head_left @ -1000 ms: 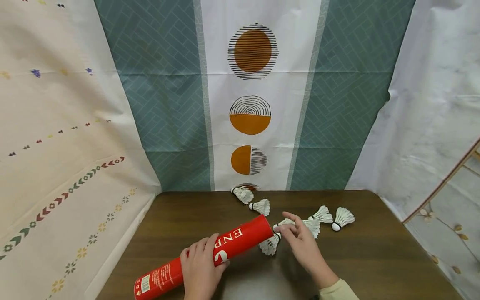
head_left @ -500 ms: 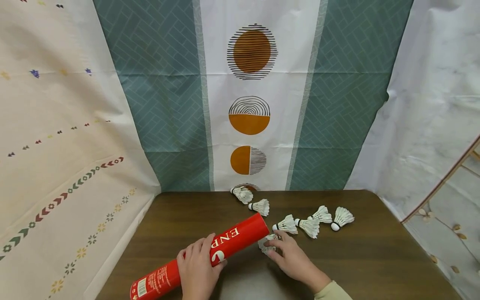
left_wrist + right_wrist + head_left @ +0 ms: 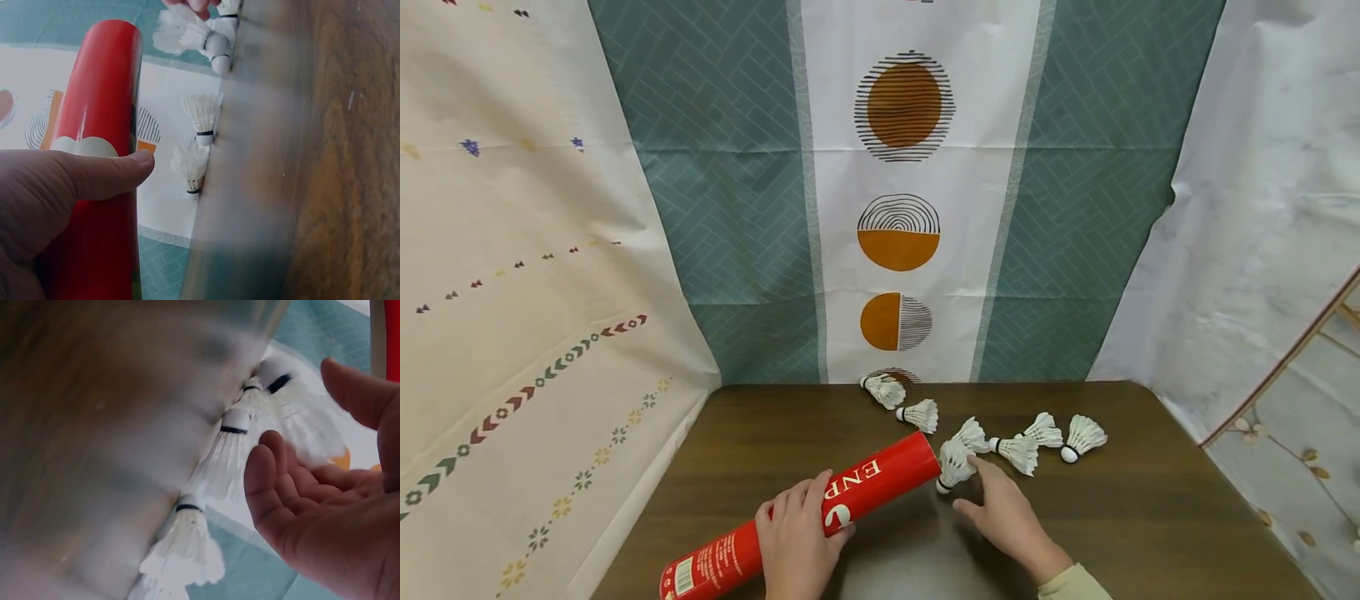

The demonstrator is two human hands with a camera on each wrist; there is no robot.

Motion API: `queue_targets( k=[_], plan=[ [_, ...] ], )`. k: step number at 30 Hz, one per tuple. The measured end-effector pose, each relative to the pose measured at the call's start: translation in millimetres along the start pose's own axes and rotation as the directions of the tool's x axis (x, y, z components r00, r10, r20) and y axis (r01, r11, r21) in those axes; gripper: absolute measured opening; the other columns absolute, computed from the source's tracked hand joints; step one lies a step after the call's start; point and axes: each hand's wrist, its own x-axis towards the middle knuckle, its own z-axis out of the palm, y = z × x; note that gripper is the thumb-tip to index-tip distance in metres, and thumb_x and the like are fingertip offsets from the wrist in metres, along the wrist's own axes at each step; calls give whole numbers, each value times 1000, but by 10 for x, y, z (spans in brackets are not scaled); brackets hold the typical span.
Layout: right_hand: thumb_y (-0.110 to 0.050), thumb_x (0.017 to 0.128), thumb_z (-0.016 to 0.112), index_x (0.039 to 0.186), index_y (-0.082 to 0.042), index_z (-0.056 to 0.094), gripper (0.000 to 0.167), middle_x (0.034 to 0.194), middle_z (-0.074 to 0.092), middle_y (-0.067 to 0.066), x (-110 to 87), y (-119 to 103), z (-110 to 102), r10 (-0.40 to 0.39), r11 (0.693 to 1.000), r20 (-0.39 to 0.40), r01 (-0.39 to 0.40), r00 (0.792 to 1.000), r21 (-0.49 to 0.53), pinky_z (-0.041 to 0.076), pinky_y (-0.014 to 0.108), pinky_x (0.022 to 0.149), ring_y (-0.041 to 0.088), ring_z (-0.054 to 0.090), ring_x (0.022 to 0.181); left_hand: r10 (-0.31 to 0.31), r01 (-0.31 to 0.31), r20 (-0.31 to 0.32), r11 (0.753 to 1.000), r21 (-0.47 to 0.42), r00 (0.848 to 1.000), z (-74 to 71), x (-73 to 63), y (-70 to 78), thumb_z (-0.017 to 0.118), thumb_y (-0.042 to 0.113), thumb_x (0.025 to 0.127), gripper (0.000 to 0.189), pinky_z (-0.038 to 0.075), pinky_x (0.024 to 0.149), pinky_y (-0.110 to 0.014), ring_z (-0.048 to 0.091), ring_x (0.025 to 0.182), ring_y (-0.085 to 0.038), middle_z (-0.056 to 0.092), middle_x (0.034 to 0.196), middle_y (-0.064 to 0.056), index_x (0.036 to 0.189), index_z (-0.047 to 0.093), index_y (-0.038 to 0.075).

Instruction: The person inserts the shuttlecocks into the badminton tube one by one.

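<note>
My left hand (image 3: 801,533) grips a long red shuttlecock tube (image 3: 883,479), which slants up to the right; in the left wrist view the thumb (image 3: 115,175) lies across it. Just right of its upper end, a white feather shuttlecock (image 3: 953,464) is tilted, cork low and feathers up. The fingers of my right hand (image 3: 1007,512) touch or nearly touch those feathers, while the thumb (image 3: 353,387) stands apart. That shuttlecock (image 3: 309,422) looks blurred in the right wrist view. Another shuttlecock (image 3: 972,433) lies right behind it, partly covered.
On the brown wooden table (image 3: 1120,525), two shuttlecocks lie to the right, a white one (image 3: 1017,454) and one behind it (image 3: 1043,429). Farther right is another shuttlecock (image 3: 1083,437). Two more, a nearer shuttlecock (image 3: 919,415) and a farther shuttlecock (image 3: 883,390), lie toward the back edge by the curtain.
My right hand has come down to the shuttlecock by the tube's end. That shuttlecock has turned from cork up-right to cork low-left. The left hand and tube have barely shifted.
</note>
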Motion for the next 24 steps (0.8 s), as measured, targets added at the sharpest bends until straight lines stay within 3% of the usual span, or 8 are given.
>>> queue_targets(
  k=[5, 7, 11, 14, 18, 21, 24],
  plan=[
    [-15, 86, 89, 107, -14, 78, 24, 94, 76, -1, 15, 59, -65, 56, 998, -85, -57, 995, -1, 54, 35, 72, 14, 69, 85, -4, 4, 13, 1000, -5, 1000, -5, -4, 4, 107, 37, 57, 92, 46, 98, -63, 66, 112, -34, 75, 123, -10, 138, 66, 21],
    [-16, 87, 88, 94, -20, 79, 12, 92, 76, -4, 16, 72, -87, 50, 999, -119, -51, 992, -8, 54, 34, 71, 13, 69, 84, -5, 5, 16, 1000, -5, 1000, -3, -6, 4, 107, 37, 57, 92, 46, 98, -63, 66, 112, -34, 75, 123, -10, 138, 66, 21],
    [-14, 85, 89, 83, -20, 79, 12, 104, 73, 3, 21, 108, -114, 4, 1000, -180, -8, 984, -21, 56, 41, 79, 23, 70, 96, -3, 3, 22, 1000, 0, 1000, 6, -13, 8, 107, 37, 57, 92, 46, 98, -63, 66, 112, -34, 75, 123, -10, 138, 66, 21],
    [-14, 85, 89, 81, -19, 79, 12, 106, 74, 4, 37, 138, -122, -15, 1000, -201, 10, 979, -26, 57, 43, 85, 26, 71, 100, -4, 4, 26, 1000, 3, 1000, 11, -13, 14, 107, 38, 56, 93, 46, 98, -63, 66, 112, -34, 75, 123, -10, 138, 66, 22],
    [-15, 86, 88, 87, -21, 80, 11, 92, 79, -6, 57, 162, -156, 19, 1000, -185, -14, 983, 28, 55, 32, 75, 11, 70, 84, -2, 2, 50, 1000, 9, 999, 17, -9, 28, 107, 38, 56, 93, 46, 98, -63, 66, 112, -34, 75, 123, -10, 138, 66, 21],
    [-13, 90, 86, 98, -16, 80, 11, 86, 80, -5, 72, 162, -215, 88, 986, -166, -62, 982, 156, 52, 24, 70, 2, 66, 77, 4, -5, 74, 1000, 13, 997, 28, -9, 44, 107, 39, 56, 93, 46, 98, -62, 66, 111, -33, 75, 123, -10, 137, 66, 21],
    [-11, 94, 82, 111, -9, 78, 17, 91, 83, 4, 93, 143, -297, 166, 940, -143, -113, 976, 322, 51, 20, 71, -1, 66, 79, 10, -12, 86, 1000, 13, 996, 40, -13, 56, 107, 39, 55, 92, 46, 97, -62, 66, 110, -33, 75, 122, -9, 137, 67, 21]
  ],
)
